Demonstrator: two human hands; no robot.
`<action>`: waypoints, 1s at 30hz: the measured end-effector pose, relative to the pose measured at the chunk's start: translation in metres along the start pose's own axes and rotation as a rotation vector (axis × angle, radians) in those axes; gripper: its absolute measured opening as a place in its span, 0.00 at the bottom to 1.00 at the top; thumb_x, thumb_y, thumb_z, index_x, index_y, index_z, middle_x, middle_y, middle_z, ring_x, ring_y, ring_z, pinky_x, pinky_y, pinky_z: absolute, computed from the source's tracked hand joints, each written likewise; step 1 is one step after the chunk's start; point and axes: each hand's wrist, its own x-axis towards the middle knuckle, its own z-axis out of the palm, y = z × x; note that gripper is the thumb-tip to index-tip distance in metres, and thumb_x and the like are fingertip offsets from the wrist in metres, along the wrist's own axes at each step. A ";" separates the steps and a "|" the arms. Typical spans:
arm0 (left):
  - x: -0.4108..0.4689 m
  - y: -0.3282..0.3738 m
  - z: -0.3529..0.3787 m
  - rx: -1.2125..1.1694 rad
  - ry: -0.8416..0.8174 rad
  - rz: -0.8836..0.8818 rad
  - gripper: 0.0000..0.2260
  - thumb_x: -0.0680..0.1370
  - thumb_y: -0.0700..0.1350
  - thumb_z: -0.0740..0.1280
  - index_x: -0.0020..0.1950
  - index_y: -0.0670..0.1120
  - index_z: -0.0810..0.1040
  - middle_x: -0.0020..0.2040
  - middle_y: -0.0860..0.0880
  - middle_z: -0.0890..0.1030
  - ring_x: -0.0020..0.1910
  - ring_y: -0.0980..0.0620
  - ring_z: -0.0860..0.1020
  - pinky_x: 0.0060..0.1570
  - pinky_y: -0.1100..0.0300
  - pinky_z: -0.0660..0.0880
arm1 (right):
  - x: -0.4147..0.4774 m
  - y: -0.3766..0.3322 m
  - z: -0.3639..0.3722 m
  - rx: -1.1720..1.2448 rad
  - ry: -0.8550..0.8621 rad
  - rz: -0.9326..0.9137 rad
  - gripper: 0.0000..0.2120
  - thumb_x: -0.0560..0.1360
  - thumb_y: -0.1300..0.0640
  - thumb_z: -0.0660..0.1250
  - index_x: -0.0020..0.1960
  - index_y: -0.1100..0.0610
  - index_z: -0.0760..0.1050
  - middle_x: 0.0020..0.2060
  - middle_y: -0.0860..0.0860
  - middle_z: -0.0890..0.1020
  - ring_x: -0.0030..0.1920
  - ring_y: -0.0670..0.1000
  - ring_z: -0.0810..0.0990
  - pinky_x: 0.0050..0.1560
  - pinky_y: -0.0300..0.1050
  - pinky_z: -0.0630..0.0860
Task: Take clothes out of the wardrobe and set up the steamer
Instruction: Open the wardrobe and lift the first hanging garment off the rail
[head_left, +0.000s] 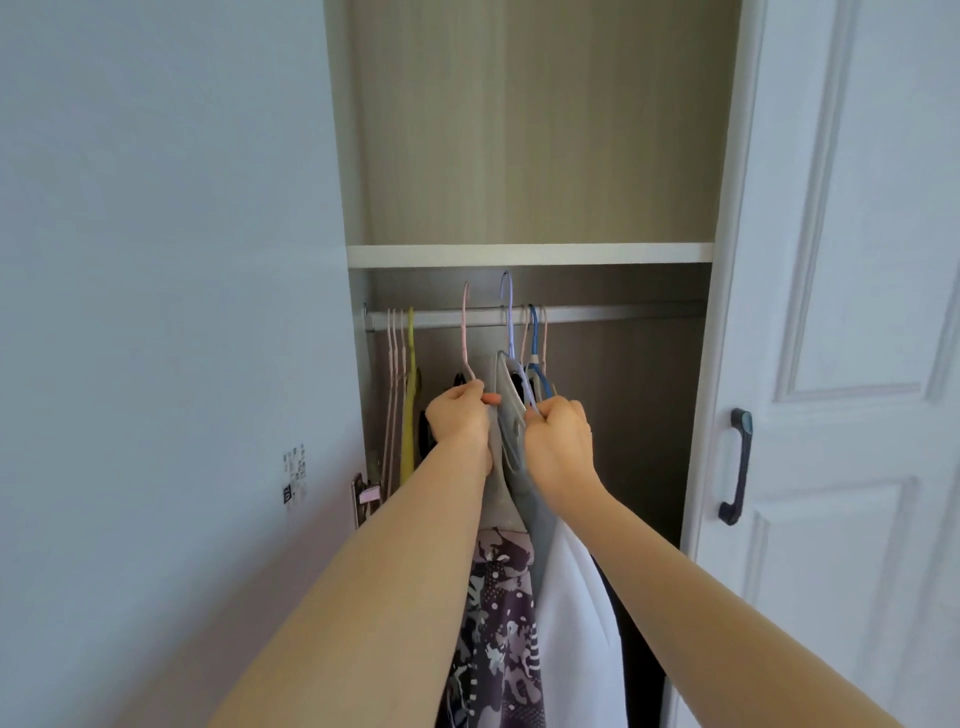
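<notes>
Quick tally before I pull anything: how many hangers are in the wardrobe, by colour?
Pink hangers: 6 (the left bunch is hard to separate)
Yellow hanger: 1
Lavender hanger: 1
Blue hanger: 1
Total: 9

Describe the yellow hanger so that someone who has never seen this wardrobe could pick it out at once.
Look inside the open wardrobe, under the white shelf, at the metal rail. Follow the rail to its left end, where a few thin hangers hang close together. The yellow hanger is the rightmost of that bunch and the only yellow one; the pink hangers are its neighbours.
</notes>
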 end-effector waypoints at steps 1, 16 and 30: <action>-0.008 0.001 -0.003 -0.004 0.001 -0.005 0.07 0.80 0.41 0.63 0.43 0.43 0.78 0.31 0.49 0.77 0.32 0.54 0.71 0.33 0.63 0.69 | -0.007 0.000 -0.003 0.005 0.006 -0.001 0.09 0.80 0.60 0.58 0.42 0.60 0.70 0.49 0.54 0.71 0.44 0.52 0.73 0.45 0.47 0.74; -0.160 0.014 -0.057 0.115 -0.153 -0.064 0.06 0.80 0.45 0.61 0.49 0.46 0.77 0.32 0.50 0.77 0.34 0.54 0.71 0.36 0.61 0.69 | -0.149 -0.018 -0.093 -0.028 -0.038 -0.017 0.16 0.80 0.62 0.58 0.33 0.56 0.65 0.34 0.48 0.67 0.34 0.44 0.65 0.33 0.35 0.61; -0.318 0.005 -0.139 -0.014 -0.429 -0.210 0.09 0.80 0.39 0.61 0.58 0.39 0.77 0.45 0.45 0.85 0.37 0.53 0.76 0.41 0.60 0.74 | -0.322 -0.049 -0.189 -0.057 -0.120 0.134 0.13 0.80 0.61 0.57 0.50 0.71 0.73 0.43 0.59 0.76 0.38 0.50 0.70 0.34 0.39 0.67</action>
